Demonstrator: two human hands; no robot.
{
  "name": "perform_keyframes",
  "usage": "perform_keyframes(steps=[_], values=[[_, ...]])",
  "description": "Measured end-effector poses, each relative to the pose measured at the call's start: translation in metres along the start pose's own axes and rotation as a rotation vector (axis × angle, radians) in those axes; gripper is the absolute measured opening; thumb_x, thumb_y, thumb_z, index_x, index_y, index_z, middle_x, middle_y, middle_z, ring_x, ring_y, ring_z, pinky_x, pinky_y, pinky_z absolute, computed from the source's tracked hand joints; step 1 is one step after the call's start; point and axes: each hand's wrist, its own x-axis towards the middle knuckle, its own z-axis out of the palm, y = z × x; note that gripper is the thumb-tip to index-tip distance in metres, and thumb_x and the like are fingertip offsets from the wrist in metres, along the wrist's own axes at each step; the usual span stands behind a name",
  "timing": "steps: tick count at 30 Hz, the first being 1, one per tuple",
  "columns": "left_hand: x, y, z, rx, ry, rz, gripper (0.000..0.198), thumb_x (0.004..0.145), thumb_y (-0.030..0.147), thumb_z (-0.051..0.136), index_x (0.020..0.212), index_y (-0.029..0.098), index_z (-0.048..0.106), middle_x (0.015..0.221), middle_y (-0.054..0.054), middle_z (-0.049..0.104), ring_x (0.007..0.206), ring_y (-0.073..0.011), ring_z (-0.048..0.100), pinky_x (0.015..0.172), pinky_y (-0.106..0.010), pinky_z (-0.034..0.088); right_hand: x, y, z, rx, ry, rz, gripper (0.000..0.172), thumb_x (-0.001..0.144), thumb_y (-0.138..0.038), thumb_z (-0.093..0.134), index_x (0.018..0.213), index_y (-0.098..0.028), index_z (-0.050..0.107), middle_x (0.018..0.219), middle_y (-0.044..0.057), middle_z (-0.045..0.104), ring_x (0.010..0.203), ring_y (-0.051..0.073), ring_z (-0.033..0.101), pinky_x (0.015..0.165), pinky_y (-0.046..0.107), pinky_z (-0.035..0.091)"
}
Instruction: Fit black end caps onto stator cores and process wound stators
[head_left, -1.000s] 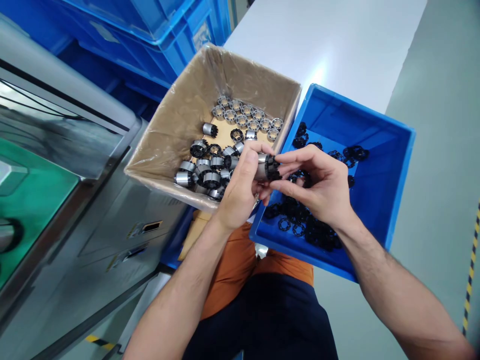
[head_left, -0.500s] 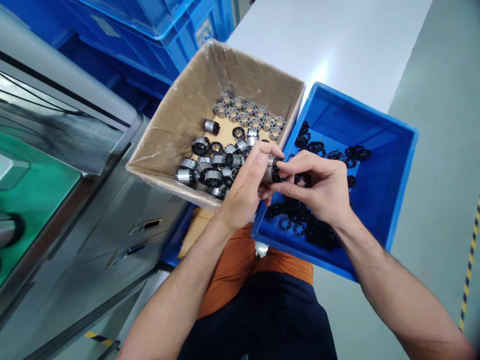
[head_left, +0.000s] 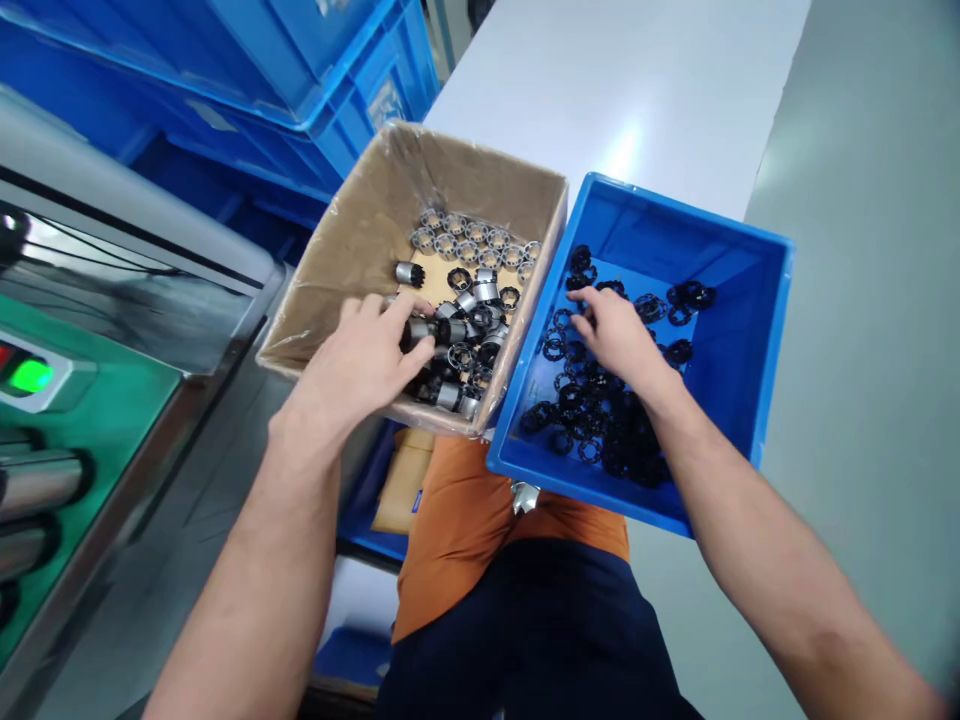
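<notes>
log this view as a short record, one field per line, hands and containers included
left hand: in the box, fingers at a silver-and-black piece; grip unclear
right hand: in the blue bin, fingers bent above black rings; grip unclear
box: plastic-lined; silver rings in rows at far side, jumbled pieces nearer
blue bin: right of the box, holds black rings
far left: green surface, lit green light
</notes>
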Motion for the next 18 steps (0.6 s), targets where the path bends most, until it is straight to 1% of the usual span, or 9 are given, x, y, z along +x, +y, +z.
perform_keyframes(steps=[1, 3, 4, 5, 7, 9, 12, 16, 18], values=[[0.005, -0.008, -0.004, 0.041, -0.009, 0.034, 0.047, 0.1, 0.058, 0.081, 0.136, 0.028, 0.08, 0.129, -0.018, 0.072, 0.145, -0.0529, 0.057, 0.141, -0.071, 0.035, -0.001, 0.0, 0.01, -0.024, -0.039, 0.04, 0.051, 0.114, -0.029, 0.075, 0.164, -0.017, 0.071, 0.134, 0.02, 0.075, 0.121, 0.037, 0.076, 0.116, 0.054, 0.062], [0.022, -0.014, -0.007, 0.045, 0.034, 0.09, 0.06, 0.1, 0.063, 0.083, 0.147, 0.026, 0.079, 0.146, -0.021, 0.07, 0.16, -0.0579, 0.044, 0.146, -0.075, 0.024, -0.003, -0.003, 0.028, -0.038, -0.07, 0.082, 0.073, 0.105, -0.044, 0.093, 0.167, -0.017, 0.066, 0.142, 0.022, 0.069, 0.118, 0.04, 0.077, 0.11, 0.054, 0.065], [0.033, -0.012, -0.007, 0.035, 0.055, 0.105, 0.062, 0.101, 0.063, 0.082, 0.15, 0.025, 0.078, 0.15, -0.021, 0.07, 0.163, -0.0579, 0.042, 0.146, -0.075, 0.023, -0.005, -0.005, 0.036, -0.052, -0.083, 0.098, 0.084, 0.098, -0.047, 0.101, 0.168, -0.018, 0.064, 0.145, 0.023, 0.066, 0.118, 0.04, 0.078, 0.107, 0.054, 0.065], [0.046, -0.008, -0.005, 0.032, 0.063, 0.111, 0.062, 0.103, 0.061, 0.081, 0.152, 0.024, 0.077, 0.152, -0.021, 0.07, 0.162, -0.0566, 0.043, 0.145, -0.075, 0.024, -0.007, -0.007, 0.041, -0.07, -0.095, 0.112, 0.089, 0.094, -0.047, 0.105, 0.167, -0.019, 0.063, 0.147, 0.023, 0.064, 0.118, 0.041, 0.078, 0.106, 0.054, 0.066], [0.078, 0.008, 0.004, 0.058, 0.05, 0.096, 0.057, 0.103, 0.052, 0.082, 0.151, 0.022, 0.079, 0.147, -0.02, 0.073, 0.157, -0.052, 0.05, 0.142, -0.073, 0.033, -0.01, -0.01, 0.048, -0.104, -0.107, 0.119, 0.084, 0.094, -0.045, 0.106, 0.162, -0.019, 0.063, 0.152, 0.024, 0.06, 0.123, 0.042, 0.076, 0.106, 0.054, 0.066], [0.112, 0.028, 0.017, 0.113, 0.007, 0.073, 0.046, 0.103, 0.041, 0.082, 0.144, 0.023, 0.083, 0.141, -0.017, 0.078, 0.148, -0.0463, 0.059, 0.139, -0.068, 0.042, -0.011, -0.013, 0.051, -0.136, -0.11, 0.11, 0.072, 0.1, -0.044, 0.101, 0.156, -0.019, 0.064, 0.159, 0.027, 0.056, 0.13, 0.043, 0.074, 0.108, 0.055, 0.065], [0.157, 0.056, 0.044, 0.245, -0.13, 0.09, 0.037, 0.101, 0.028, 0.079, 0.137, 0.025, 0.088, 0.141, -0.015, 0.084, 0.142, -0.0409, 0.069, 0.132, -0.059, 0.052, -0.011, -0.016, 0.05, -0.174, -0.127, 0.094, 0.061, 0.106, -0.044, 0.095, 0.151, -0.017, 0.064, 0.166, 0.029, 0.054, 0.133, 0.045, 0.071, 0.11, 0.057, 0.065], [0.191, 0.077, 0.08, 0.416, -0.267, 0.097, 0.047, 0.101, 0.019, 0.076, 0.147, 0.025, 0.087, 0.146, -0.016, 0.087, 0.14, -0.0387, 0.076, 0.124, -0.049, 0.058, -0.009, -0.02, 0.049, -0.189, -0.167, 0.067, 0.056, 0.108, -0.039, 0.092, 0.15, -0.018, 0.062, 0.16, 0.025, 0.062, 0.138, 0.045, 0.069, 0.108, 0.055, 0.067], [0.198, 0.081, 0.094, 0.434, -0.299, 0.078, 0.043, 0.102, 0.018, 0.074, 0.142, 0.02, 0.089, 0.14, -0.02, 0.088, 0.136, -0.0405, 0.079, 0.118, -0.049, 0.06, -0.009, -0.021, 0.049, -0.184, -0.179, 0.066, 0.056, 0.108, -0.039, 0.09, 0.15, -0.017, 0.061, 0.155, 0.024, 0.064, 0.135, 0.043, 0.071, 0.106, 0.052, 0.067]])
